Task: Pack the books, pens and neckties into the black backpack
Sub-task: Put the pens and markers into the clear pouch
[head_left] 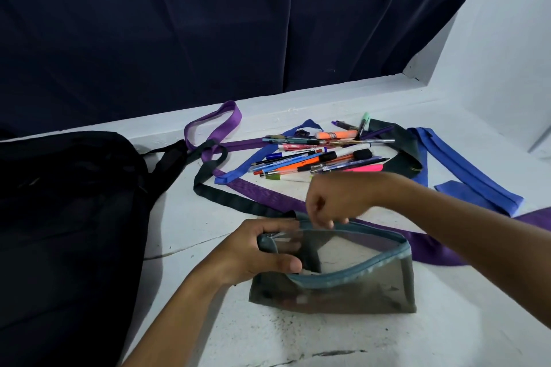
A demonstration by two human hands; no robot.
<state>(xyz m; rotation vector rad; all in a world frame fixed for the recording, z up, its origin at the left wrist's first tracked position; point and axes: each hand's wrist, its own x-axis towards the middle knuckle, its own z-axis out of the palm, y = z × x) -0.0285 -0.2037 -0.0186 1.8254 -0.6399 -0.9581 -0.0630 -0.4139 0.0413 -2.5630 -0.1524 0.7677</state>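
A grey mesh pouch (351,292) with a teal zipper edge lies on the white surface, its mouth open. My left hand (262,250) grips the pouch's left end. At the far rim of the pouch my right hand (331,202) pinches the zipper edge. Behind them lies a heap of pens and highlighters (322,155). Around the heap sprawl a purple necktie (214,125), a blue necktie (465,170) and a dark necktie (232,196). The black backpack (68,232) fills the left side. No books are in view.
A dark blue curtain (208,23) hangs behind the surface. A white ledge (357,86) runs along the back, and a white wall (512,53) rises at the right. The backpack's strap (170,161) reaches toward the neckties.
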